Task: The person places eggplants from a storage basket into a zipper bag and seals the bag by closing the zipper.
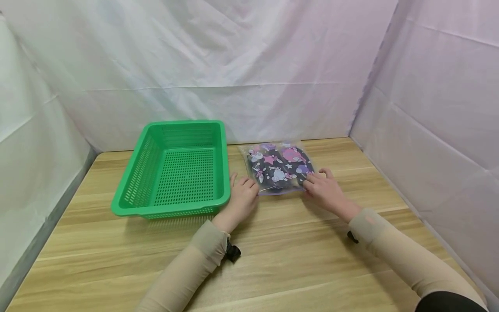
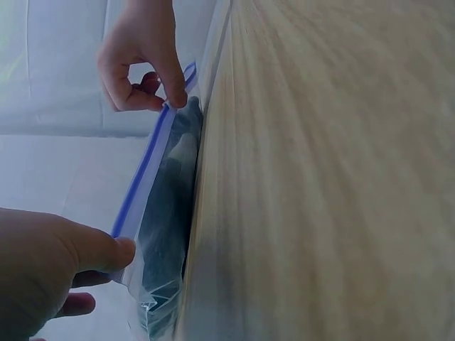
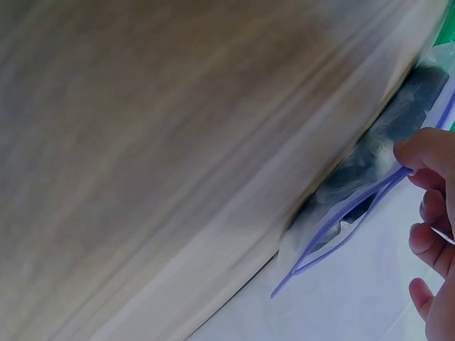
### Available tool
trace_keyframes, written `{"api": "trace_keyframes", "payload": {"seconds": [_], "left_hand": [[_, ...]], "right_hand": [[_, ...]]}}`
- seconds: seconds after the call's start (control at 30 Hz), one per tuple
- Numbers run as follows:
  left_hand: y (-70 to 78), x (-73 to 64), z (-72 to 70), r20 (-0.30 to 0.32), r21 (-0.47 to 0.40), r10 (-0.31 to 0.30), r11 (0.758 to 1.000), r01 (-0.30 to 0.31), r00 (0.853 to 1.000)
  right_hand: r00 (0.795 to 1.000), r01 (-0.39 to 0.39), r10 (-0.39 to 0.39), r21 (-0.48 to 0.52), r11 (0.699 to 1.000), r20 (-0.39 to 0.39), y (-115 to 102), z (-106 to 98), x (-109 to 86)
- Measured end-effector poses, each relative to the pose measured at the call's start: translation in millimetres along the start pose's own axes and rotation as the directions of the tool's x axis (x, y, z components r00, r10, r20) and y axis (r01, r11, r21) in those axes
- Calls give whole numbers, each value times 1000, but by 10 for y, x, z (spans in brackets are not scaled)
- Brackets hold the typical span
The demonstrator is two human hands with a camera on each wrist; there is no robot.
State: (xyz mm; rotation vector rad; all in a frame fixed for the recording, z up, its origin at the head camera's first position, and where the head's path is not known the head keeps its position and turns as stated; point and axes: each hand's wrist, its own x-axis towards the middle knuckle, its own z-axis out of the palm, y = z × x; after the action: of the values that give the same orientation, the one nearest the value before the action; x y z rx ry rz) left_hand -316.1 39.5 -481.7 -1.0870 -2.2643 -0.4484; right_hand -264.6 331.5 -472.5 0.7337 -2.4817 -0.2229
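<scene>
A clear zip bag [image 1: 278, 167] lies on the table, its purple zip edge [image 2: 142, 174] facing the person. Inside is a folded dark cloth item [image 1: 269, 160] printed with pink, white and purple cartoon figures and stars. My left hand [image 1: 243, 197] pinches the zip edge by the bag's left corner, thumb on the near side. Farther right along the same edge, my right hand [image 1: 326, 190] pinches the zip between thumb and finger. In the right wrist view, the two zip strips [image 3: 341, 231] stand apart between the right hand's thumb [image 3: 419, 149] and the bag's corner.
A green perforated plastic basket [image 1: 226, 182] stands left of the bag, close beside the left hand. White cloth walls [image 1: 234, 108] enclose the wooden table [image 1: 292, 260] at the back and both sides. The bag sits near the back edge.
</scene>
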Motion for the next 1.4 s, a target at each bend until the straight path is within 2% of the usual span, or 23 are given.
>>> {"api": "trace_keyframes", "payload": {"seconds": [0.17, 0.33, 0.43, 0.93, 1.13, 1.27, 1.4], "left_hand": [[12, 7, -5, 49, 36, -3, 999, 1, 999], [30, 14, -25, 144, 55, -20, 998, 13, 989], [33, 18, -38, 166, 54, -27, 998, 18, 986], [17, 5, -19, 144, 61, -19, 998, 10, 989], [8, -2, -11, 142, 59, -22, 998, 14, 990], [6, -19, -14, 109, 52, -20, 999, 14, 994], [-3, -30, 7, 83, 53, -15, 999, 10, 996]], "right_hand": [[1000, 21, -21, -12, 1000, -4, -14, 8, 11], [999, 34, -33, -48, 998, 20, -13, -14, 3], [999, 28, -27, -56, 998, 29, 22, -37, -16], [999, -17, 19, -57, 998, 30, 258, -30, -269], [995, -66, 70, -49, 997, 76, 330, -42, -362], [987, -102, 108, -53, 993, 116, 375, -59, -419], [984, -107, 113, -56, 993, 139, 404, -75, -447]]}}
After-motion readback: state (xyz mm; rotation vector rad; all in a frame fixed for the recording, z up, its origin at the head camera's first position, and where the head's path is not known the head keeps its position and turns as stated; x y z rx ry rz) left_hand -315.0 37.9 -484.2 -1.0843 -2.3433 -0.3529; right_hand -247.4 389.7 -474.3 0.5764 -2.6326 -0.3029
